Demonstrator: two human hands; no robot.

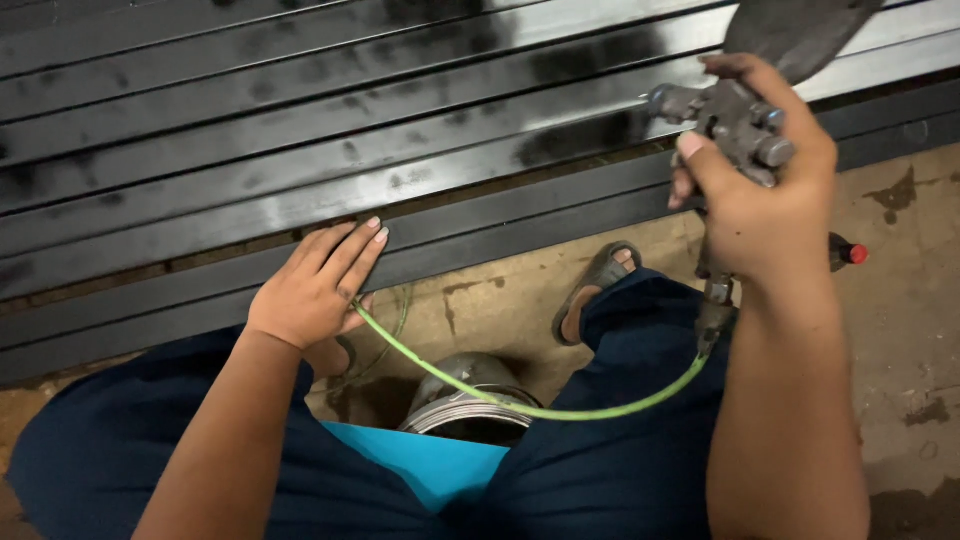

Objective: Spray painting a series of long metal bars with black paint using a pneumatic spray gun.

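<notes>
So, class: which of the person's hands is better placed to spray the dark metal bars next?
Right. The right hand already grips the spray gun, nozzle facing the bars; the left hand only rests on them.

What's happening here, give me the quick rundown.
A person crouches over a row of long metal bars laid side by side, partly coated in black paint with bare grey patches showing. The right hand grips a grey spray gun, its nozzle aimed at the bars. A green hose runs from the gun's base across the lap to the left hand, which rests on the edge of the nearest bar and touches the hose. A metal can sits on the floor between the knees.
</notes>
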